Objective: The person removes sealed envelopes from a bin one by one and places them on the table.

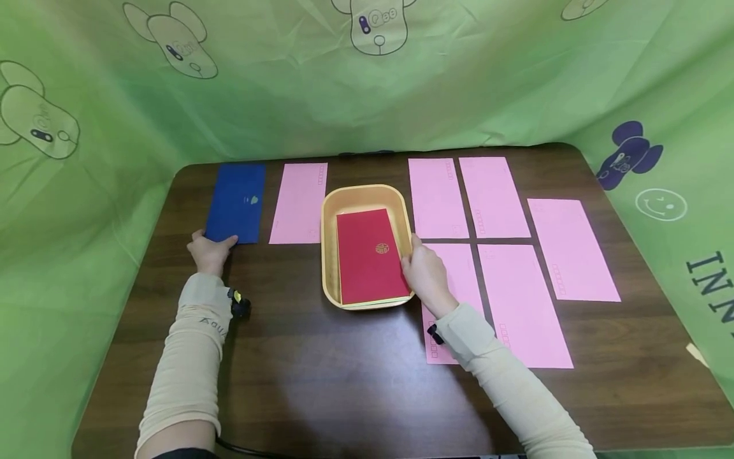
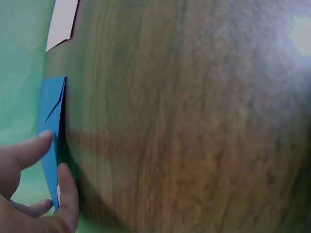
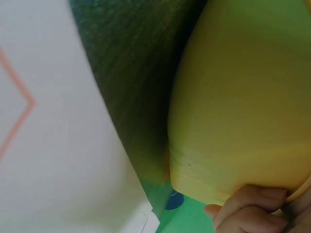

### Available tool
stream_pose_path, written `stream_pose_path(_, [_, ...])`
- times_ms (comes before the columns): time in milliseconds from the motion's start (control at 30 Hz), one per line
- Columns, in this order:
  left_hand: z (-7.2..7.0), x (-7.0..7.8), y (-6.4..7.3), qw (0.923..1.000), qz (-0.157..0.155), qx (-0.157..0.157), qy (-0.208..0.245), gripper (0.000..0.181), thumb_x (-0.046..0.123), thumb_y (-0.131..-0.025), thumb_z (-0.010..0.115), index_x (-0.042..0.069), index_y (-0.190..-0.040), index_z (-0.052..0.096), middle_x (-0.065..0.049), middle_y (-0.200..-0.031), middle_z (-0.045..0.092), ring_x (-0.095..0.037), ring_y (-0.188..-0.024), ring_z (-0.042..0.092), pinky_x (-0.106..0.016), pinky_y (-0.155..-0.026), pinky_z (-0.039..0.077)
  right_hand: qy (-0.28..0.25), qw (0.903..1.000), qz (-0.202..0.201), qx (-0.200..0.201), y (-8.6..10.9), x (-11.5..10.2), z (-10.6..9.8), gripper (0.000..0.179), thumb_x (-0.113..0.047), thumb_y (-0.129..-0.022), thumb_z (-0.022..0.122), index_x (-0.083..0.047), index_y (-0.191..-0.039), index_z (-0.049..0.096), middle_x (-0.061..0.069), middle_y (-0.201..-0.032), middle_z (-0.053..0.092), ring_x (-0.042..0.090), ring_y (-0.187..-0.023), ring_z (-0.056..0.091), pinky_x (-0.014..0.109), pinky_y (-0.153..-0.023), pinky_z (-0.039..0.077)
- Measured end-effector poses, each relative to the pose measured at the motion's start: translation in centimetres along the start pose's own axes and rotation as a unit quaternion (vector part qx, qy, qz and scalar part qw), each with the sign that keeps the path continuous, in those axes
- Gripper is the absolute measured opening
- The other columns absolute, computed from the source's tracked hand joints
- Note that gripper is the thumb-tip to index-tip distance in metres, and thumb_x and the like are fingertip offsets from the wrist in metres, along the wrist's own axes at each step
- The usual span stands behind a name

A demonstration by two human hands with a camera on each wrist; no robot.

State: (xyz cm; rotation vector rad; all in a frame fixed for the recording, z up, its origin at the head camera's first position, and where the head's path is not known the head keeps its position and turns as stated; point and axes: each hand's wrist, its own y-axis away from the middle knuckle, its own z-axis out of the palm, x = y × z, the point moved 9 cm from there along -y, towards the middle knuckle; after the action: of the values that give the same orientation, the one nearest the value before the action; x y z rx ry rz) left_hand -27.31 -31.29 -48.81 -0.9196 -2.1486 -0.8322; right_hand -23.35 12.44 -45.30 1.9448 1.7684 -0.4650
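Note:
Spread over the near edge of a blue envelope (image 1: 237, 201) at the table's back left is my left hand (image 1: 211, 252). In the left wrist view, its thumb (image 2: 36, 150) rests on the blue envelope while other fingers sit along the near edge and corner. My right hand (image 1: 429, 274) grips the right side of a yellow plastic tray (image 1: 329, 255), its fingers (image 3: 252, 206) curled at the rim in the right wrist view. Inside the tray lies a red envelope (image 1: 367, 255) with a gold emblem, on top of other paper whose pale yellow edges show.
One pink envelope (image 1: 298, 204) lies between the blue envelope and the tray. To the tray's right, several more lie in rows, including a back one (image 1: 438, 197) and a far right one (image 1: 573, 248). Green cloth (image 1: 367, 95) hangs behind the brown table (image 1: 321, 382).

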Motion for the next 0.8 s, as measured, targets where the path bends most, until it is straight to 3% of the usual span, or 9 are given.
stream_pose_path(67, [0.1, 0.3, 0.2, 0.9997, 0.012, 0.006, -0.023, 0.081, 0.022, -0.089, 0.064, -0.003, -0.149, 0.017, -0.029, -0.148, 0.02, -0.039, -0.139, 0.028, -0.042, -0.116, 0.027, 0.0, 1.0, -0.001, 0.002, 0.0, 0.0, 0.0, 0.053, -0.01, -0.091, 0.053, 0.005, -0.141, 0.04, 0.026, -0.107, 0.066, 0.033, -0.082, 0.065, 0.045, -0.068, 0.052])
stream_pose_path(333, [0.8, 0.7, 0.3, 0.9979, 0.03, -0.004, -0.058, 0.081, 0.026, -0.088, 0.065, -0.004, -0.149, 0.02, -0.028, -0.147, 0.025, -0.041, -0.138, 0.031, -0.047, -0.115, 0.028, 0.002, 1.0, -0.007, 0.005, 0.0, 0.0, 0.1, 0.053, -0.011, -0.091, 0.053, 0.006, -0.14, 0.04, 0.024, -0.101, 0.067, 0.032, -0.08, 0.064, 0.045, -0.067, 0.052])
stream_pose_path(800, [1.2, 0.3, 0.2, 0.998, 0.01, -0.005, -0.062, 0.081, 0.029, -0.088, 0.066, -0.001, -0.149, 0.022, -0.028, -0.147, 0.021, -0.043, -0.136, 0.032, -0.05, -0.114, 0.029, 0.006, 1.0, -0.003, 0.006, 0.0, 0.0, -0.2, 0.053, -0.01, -0.09, 0.052, 0.005, -0.14, 0.041, 0.027, -0.107, 0.066, 0.033, -0.082, 0.065, 0.047, -0.069, 0.052])
